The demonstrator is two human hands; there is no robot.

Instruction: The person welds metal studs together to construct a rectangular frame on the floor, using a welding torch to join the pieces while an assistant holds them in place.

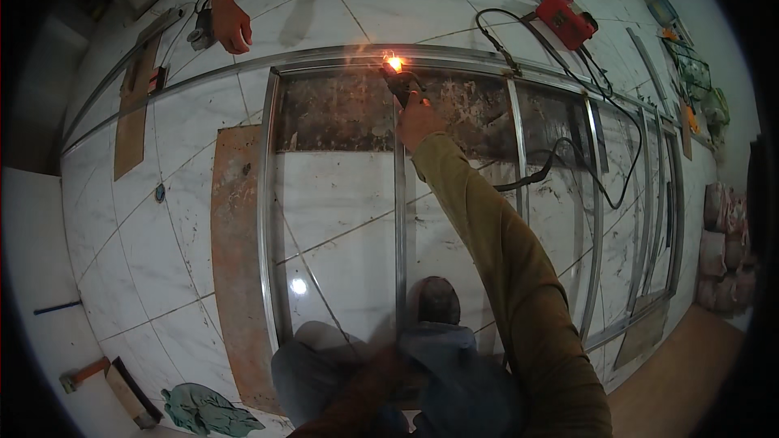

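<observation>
My right hand (419, 120) is closed around a dark welding electrode holder (403, 86). A bright orange-white welding arc (394, 63) glows at its far end, on the long top bar of a metal frame (324, 55) lying on the floor. The arc sits where an upright bar (399, 227) meets that top bar. Low in the picture my left hand (391, 363) is a dark shape beside my knee, near the lower end of the same bar; its fingers do not show clearly. Behind the joint lies a rusty, stained metal sheet (337, 113).
Another person's bare hand (232, 28) hangs near an angle grinder (202, 31). A red welding machine (565, 20) stands at the far right, its black cable (621, 195) looping across the frame. Left lie a rusty plate (235, 268), a hammer (85, 374) and a green cloth (207, 411).
</observation>
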